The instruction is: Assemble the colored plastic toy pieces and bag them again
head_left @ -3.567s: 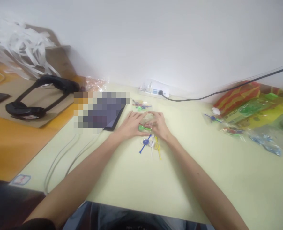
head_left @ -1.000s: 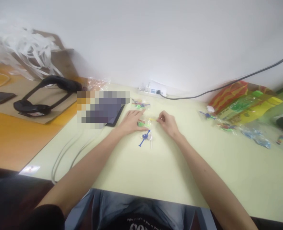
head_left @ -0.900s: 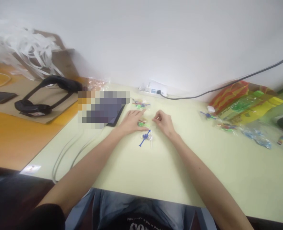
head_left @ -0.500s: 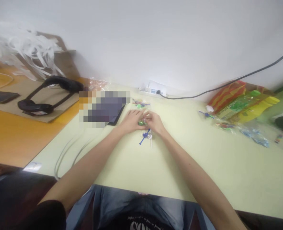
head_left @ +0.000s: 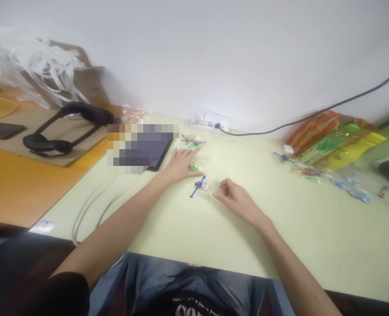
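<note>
My left hand [head_left: 183, 166] lies on the pale table with its fingers spread. Between its thumb and forefinger is a small green piece [head_left: 196, 168], apparently in a clear plastic wrapper. Just below the left thumb lies a thin blue plastic piece with a round middle [head_left: 198, 184]. A small white stick-like piece [head_left: 206, 193] rests against its right side. My right hand [head_left: 235, 197] hovers or rests to the right of these pieces, its fingers loosely curled, thumb and forefinger apart, nothing visible in them. Beyond the left hand sits a packet of small colourful pieces [head_left: 193, 141].
A dark tablet [head_left: 163, 151], partly pixelated, lies left of my left hand. A power strip [head_left: 210, 120] with a black cable stands by the wall. At right are a green-and-yellow bag [head_left: 339, 147] and small packets [head_left: 350, 188]. At left is a black headset-like band [head_left: 49, 145].
My right hand has left the green piece and moved right and toward me. My left hand stays in place, its fingers now more spread. The blue piece lies nearly where it was.
</note>
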`<control>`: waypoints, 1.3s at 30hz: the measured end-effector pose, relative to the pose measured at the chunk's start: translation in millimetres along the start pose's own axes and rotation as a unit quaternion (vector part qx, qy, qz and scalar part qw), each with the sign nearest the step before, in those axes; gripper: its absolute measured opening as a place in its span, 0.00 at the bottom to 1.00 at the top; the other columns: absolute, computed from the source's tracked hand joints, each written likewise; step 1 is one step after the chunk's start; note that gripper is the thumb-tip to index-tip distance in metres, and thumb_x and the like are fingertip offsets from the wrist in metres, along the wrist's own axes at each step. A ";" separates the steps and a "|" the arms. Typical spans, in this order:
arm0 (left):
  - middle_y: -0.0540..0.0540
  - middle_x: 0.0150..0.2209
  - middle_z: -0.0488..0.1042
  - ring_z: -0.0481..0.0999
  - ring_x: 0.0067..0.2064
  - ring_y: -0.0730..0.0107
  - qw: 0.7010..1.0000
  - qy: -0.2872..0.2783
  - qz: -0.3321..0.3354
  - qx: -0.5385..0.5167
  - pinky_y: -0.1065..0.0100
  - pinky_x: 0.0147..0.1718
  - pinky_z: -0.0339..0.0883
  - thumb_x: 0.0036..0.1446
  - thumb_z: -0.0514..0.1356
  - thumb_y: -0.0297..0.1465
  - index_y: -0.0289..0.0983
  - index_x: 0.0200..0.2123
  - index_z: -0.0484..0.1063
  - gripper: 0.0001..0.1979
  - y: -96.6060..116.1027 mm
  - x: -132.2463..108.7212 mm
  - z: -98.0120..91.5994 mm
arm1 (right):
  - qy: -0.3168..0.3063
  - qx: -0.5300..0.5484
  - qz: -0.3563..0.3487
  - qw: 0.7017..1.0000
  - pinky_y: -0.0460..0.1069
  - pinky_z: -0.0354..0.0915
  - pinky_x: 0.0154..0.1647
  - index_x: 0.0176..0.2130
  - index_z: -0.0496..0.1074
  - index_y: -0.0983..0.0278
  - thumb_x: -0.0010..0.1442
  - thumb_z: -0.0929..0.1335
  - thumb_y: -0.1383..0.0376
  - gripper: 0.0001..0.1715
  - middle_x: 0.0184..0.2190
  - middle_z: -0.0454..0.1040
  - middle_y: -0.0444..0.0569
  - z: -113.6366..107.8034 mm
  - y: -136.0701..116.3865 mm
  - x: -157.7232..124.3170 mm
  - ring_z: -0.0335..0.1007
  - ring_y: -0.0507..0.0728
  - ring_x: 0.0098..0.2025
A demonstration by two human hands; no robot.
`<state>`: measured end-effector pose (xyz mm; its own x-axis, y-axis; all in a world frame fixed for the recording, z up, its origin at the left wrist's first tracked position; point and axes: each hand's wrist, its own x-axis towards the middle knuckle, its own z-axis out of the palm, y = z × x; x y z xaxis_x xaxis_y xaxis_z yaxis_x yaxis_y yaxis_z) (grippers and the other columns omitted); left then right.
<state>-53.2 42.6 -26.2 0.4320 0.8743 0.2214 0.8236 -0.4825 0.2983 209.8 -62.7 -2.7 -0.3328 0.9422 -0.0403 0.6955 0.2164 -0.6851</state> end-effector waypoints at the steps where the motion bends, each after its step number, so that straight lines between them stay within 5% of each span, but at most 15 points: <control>1: 0.39 0.65 0.64 0.59 0.67 0.43 1.000 0.001 0.002 0.002 0.43 0.67 0.41 0.54 0.61 0.61 0.47 0.73 0.46 0.51 -0.4 0.2 0.5 | -0.009 -0.006 -0.006 1.000 0.50 0.61 0.38 0.42 0.66 0.61 0.62 0.68 0.44 0.24 0.36 0.73 0.46 1.1 -0.5 -4.5 0.69 0.57 0.37; 10: 0.39 0.64 0.65 0.60 0.66 0.44 1.000 0.009 0.013 0.007 0.47 0.65 0.45 0.55 0.59 0.61 0.47 0.73 0.46 0.50 -2.8 1.6 3.2 | -0.004 -0.060 0.006 0.998 0.49 0.60 0.40 0.34 0.68 0.62 0.62 0.70 0.61 0.09 0.36 0.73 0.46 12.0 -4.2 -8.1 0.69 0.55 0.38; 17: 0.39 0.64 0.65 0.60 0.65 0.44 1.000 0.011 0.014 0.010 0.48 0.65 0.46 0.55 0.59 0.62 0.47 0.73 0.47 0.50 -3.9 2.2 4.5 | 0.002 -0.060 0.026 0.998 0.49 0.57 0.35 0.34 0.68 0.61 0.62 0.71 0.49 0.19 0.34 0.73 0.45 12.1 -12.5 -7.2 0.68 0.55 0.35; 24: 0.39 0.64 0.65 0.60 0.66 0.44 1.000 0.012 0.014 0.009 0.48 0.65 0.46 0.56 0.58 0.61 0.47 0.73 0.47 0.50 -3.8 2.1 4.4 | 0.005 -0.075 0.046 0.996 0.49 0.56 0.34 0.34 0.66 0.61 0.62 0.70 0.61 0.10 0.34 0.73 0.45 14.4 -17.9 -4.3 0.68 0.55 0.35; 31: 0.39 0.65 0.64 0.60 0.66 0.43 1.000 0.007 0.014 0.006 0.47 0.65 0.44 0.56 0.59 0.60 0.47 0.73 0.47 0.49 -3.2 1.9 3.8 | -0.012 -0.064 0.033 0.997 0.49 0.56 0.34 0.38 0.68 0.61 0.60 0.73 0.49 0.21 0.35 0.74 0.47 15.8 -22.1 -4.2 0.68 0.56 0.35; 39: 0.39 0.64 0.65 0.60 0.66 0.44 1.000 0.009 0.013 0.004 0.48 0.65 0.44 0.55 0.59 0.61 0.47 0.73 0.48 0.49 -2.4 1.6 3.2 | -0.003 -0.111 0.085 0.990 0.48 0.53 0.32 0.36 0.67 0.61 0.63 0.67 0.62 0.05 0.35 0.77 0.48 16.7 -29.6 2.8 0.69 0.55 0.33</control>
<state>-53.3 45.4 -29.5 0.4462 0.8603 0.2466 0.8152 -0.5044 0.2848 177.7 -70.8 5.3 -0.2014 0.9685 -0.1465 0.8648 0.1056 -0.4908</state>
